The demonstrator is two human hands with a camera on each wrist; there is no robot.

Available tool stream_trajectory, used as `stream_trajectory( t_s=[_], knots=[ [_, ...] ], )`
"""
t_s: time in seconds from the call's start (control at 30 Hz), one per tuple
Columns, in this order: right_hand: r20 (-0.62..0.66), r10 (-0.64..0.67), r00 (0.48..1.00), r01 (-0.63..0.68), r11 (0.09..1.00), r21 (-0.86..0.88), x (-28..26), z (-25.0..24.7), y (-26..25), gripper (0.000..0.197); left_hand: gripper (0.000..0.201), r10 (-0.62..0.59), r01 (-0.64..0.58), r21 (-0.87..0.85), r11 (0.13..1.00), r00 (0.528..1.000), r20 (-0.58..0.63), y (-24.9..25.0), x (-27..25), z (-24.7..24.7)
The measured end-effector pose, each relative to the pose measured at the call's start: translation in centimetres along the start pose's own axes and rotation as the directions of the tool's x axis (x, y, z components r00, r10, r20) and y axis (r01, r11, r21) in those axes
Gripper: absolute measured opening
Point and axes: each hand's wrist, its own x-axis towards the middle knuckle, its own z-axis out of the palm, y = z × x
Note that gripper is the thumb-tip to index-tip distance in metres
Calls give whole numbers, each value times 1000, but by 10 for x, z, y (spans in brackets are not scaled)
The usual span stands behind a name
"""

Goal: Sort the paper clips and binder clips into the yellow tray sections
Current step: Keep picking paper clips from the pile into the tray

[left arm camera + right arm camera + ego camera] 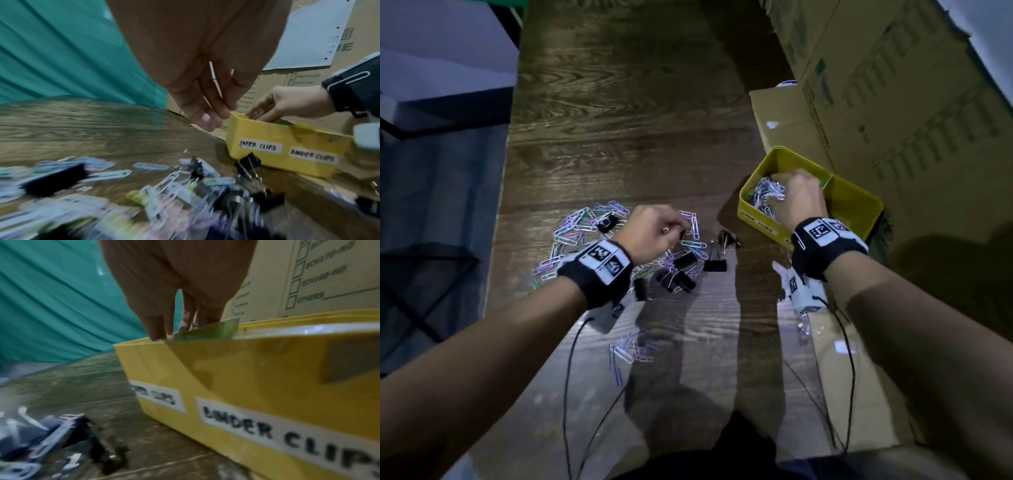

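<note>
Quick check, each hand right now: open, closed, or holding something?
Left hand: fingers curled above the loose clip pile; whether it holds a clip cannot be told.
Right hand: fingers reach down inside the yellow plastic tray; grip hidden.

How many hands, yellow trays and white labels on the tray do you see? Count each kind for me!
Hands: 2, the left hand and the right hand
Yellow tray: 1
White labels: 2, the "PAPER CLIPS" label and the "BINDER CLIPS" label
Total: 5

Left hand (197,91) above blurred clips (156,191); right hand (285,104) in yellow tray (273,139) (labelled).
</note>
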Motion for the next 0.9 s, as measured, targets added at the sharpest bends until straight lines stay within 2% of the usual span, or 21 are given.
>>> stream_trajectory(
  t_s=[0.1, 0.17, 0.23, 0.3, 0.33, 0.4, 0.43, 0.5, 0.6, 0.67, 0.73, 0.8, 0.87, 0.9],
  knots=[
    [-153, -197, 968, 214, 971, 108, -27, 11, -17, 30, 18, 6, -13, 45, 999, 988, 151, -27, -53, -11],
    [-201, -371, 907, 406, 897, 174, -59, 28, -34, 21, 24, 55, -79, 64, 995, 949, 311, -43, -93, -7],
    [-154, -541, 827, 562, 803, 198, -97, 54, -50, 15, 38, 107, -184, 144, 972, 899, 424, -58, -130, 4],
    [-21, -660, 751, 648, 731, 215, -135, 85, -62, 22, 65, 150, -326, 260, 909, 838, 525, -73, -160, 21],
    [100, -678, 729, 650, 730, 212, -152, 100, -68, 35, 76, 144, -373, 309, 875, 809, 570, -81, -172, 28],
    [399, -597, 696, 596, 790, 143, -182, 123, -79, 75, 82, 109, -399, 389, 830, 800, 590, -91, -188, 40],
    [509, -518, 687, 565, 822, 74, -194, 133, -82, 91, 77, 108, -404, 422, 811, 814, 571, -93, -194, 43],
    [579, -415, 702, 534, 845, -41, -213, 147, -91, 101, 57, 134, -418, 478, 772, 842, 522, -99, -204, 49],
    [523, -400, 752, 500, 864, -59, -230, 159, -105, 96, 38, 196, -377, 444, 813, 895, 401, -106, -218, 52],
    [503, -403, 765, 484, 874, -35, -235, 166, -114, 93, 38, 197, -307, 368, 878, 931, 307, -111, -227, 42],
    [499, -377, 781, 442, 897, -15, -238, 171, -122, 95, 43, 95, -130, 294, 947, 987, 131, -119, -237, 27],
    [509, -337, 792, 394, 919, -4, -240, 174, -128, 99, 49, -102, 102, 236, 966, 995, -12, -125, -245, 17],
    [526, -324, 786, 380, 925, 1, -242, 177, -135, 98, 50, -254, 249, 238, 939, 967, -10, -125, -248, 18],
    [526, -323, 786, 382, 924, -3, -243, 178, -137, 96, 48, -285, 273, 246, 930, 959, 14, -122, -248, 22]
  ],
)
